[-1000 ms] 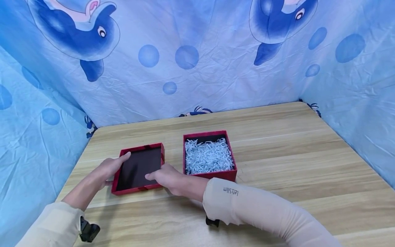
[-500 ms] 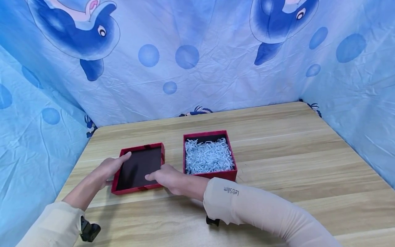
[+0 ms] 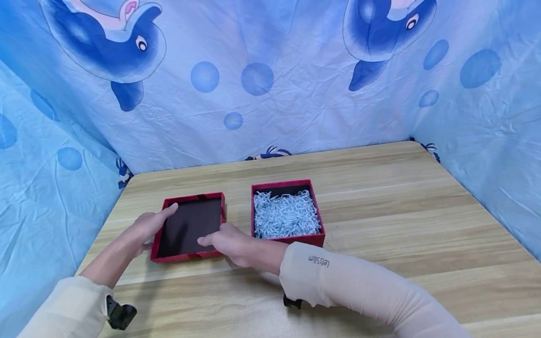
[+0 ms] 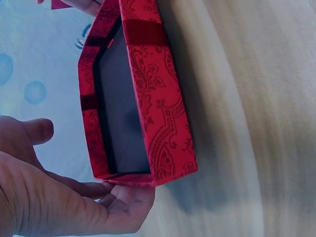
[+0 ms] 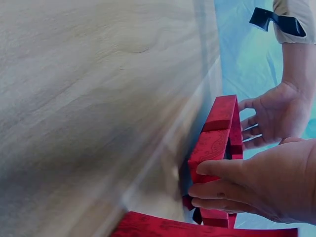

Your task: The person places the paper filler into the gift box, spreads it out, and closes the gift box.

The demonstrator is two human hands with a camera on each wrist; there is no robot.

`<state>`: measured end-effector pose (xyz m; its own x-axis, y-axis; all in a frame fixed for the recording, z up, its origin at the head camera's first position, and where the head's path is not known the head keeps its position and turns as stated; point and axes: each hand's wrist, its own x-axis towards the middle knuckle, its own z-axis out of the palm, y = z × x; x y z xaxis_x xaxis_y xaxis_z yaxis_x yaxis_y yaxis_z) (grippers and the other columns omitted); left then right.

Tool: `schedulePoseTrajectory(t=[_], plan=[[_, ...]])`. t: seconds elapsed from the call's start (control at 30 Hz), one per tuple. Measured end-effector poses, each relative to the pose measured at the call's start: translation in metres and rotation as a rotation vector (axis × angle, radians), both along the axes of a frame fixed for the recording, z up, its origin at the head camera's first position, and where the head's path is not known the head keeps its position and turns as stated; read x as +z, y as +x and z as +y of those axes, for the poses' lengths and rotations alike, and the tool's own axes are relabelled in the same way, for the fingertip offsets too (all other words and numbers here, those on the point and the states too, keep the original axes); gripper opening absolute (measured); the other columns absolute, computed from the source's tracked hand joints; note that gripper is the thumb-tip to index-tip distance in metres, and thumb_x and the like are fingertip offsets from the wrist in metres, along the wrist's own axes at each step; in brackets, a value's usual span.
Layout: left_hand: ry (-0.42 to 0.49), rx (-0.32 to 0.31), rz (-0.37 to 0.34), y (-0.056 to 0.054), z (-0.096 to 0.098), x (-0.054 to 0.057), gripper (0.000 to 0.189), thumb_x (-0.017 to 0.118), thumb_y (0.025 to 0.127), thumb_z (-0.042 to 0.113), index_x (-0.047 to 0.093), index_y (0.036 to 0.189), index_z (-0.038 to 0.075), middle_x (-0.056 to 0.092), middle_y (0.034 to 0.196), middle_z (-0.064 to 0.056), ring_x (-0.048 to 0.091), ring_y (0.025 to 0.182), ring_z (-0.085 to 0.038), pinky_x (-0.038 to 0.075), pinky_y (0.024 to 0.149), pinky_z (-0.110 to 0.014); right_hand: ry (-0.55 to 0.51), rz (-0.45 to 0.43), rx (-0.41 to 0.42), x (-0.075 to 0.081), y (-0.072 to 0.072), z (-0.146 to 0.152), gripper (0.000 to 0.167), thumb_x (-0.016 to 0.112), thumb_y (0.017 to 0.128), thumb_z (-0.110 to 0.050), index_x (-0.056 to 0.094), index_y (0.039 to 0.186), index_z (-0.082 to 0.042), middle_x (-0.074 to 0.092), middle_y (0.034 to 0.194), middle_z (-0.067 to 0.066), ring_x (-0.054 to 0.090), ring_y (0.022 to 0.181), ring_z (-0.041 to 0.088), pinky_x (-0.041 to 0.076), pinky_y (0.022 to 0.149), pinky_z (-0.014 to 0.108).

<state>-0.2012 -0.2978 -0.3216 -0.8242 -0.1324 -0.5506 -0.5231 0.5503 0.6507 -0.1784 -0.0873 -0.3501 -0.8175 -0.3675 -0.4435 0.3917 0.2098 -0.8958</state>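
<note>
A shallow red box lid [image 3: 192, 220] with a dark inside lies inner side up between the hands, at left in the head view. Its patterned red wall fills the middle of the left wrist view. The left hand [image 3: 145, 230] holds the lid's left side; its thumb reaches over the rim and its fingers go against the outer wall and below. At the near right corner, the right hand [image 3: 230, 241] holds the lid, fingers along the outer wall and thumb over the inside. The red box [image 3: 287, 213], filled with pale blue shredded paper [image 3: 285, 216], stands right of the lid.
The wooden table [image 3: 393, 206] extends to the right of the box. A blue curtain [image 3: 296, 112] with dolphin prints hangs behind the table and along both sides. The right forearm [image 3: 338, 272] passes in front of the box's near edge.
The lid and the left hand have shifted slightly up and left in the head view. The right hand has barely moved, and the box stays in place.
</note>
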Motion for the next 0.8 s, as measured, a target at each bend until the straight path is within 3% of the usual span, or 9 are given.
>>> schedulePoseTrajectory(t=[0.27,0.43,0.8], plan=[[0.002,0.002,0.027,0.002,0.001,0.015,0.108,0.03,0.091,0.071,-0.006,0.145,-0.015,0.008,0.15,-0.034,0.02,0.134,-0.047,0.026,0.107,-0.062,0.025,-0.004,0.012,0.016,0.0,0.003,0.072,0.07,0.087,-0.026,0.036,0.144,0.0,0.043,0.143,0.011,0.041,0.127,0.027,0.031,0.11,0.048],[0.022,-0.015,0.056,0.005,0.0,0.022,0.105,0.029,0.092,0.069,-0.005,0.146,-0.015,0.007,0.151,-0.033,0.018,0.136,-0.046,0.026,0.107,-0.063,-0.031,-0.003,0.022,0.026,-0.003,0.005,0.058,0.069,0.087,-0.023,0.046,0.137,-0.004,0.051,0.131,0.007,0.045,0.123,0.028,0.032,0.108,0.052],[0.083,-0.026,0.148,0.005,0.006,0.046,0.101,0.03,0.092,0.069,-0.002,0.149,-0.008,0.007,0.154,-0.029,0.015,0.139,-0.044,0.025,0.108,-0.062,-0.125,0.004,0.08,0.049,-0.018,0.022,0.053,0.068,0.087,-0.023,0.048,0.135,-0.012,0.051,0.123,0.002,0.041,0.124,0.027,0.03,0.108,0.054]])
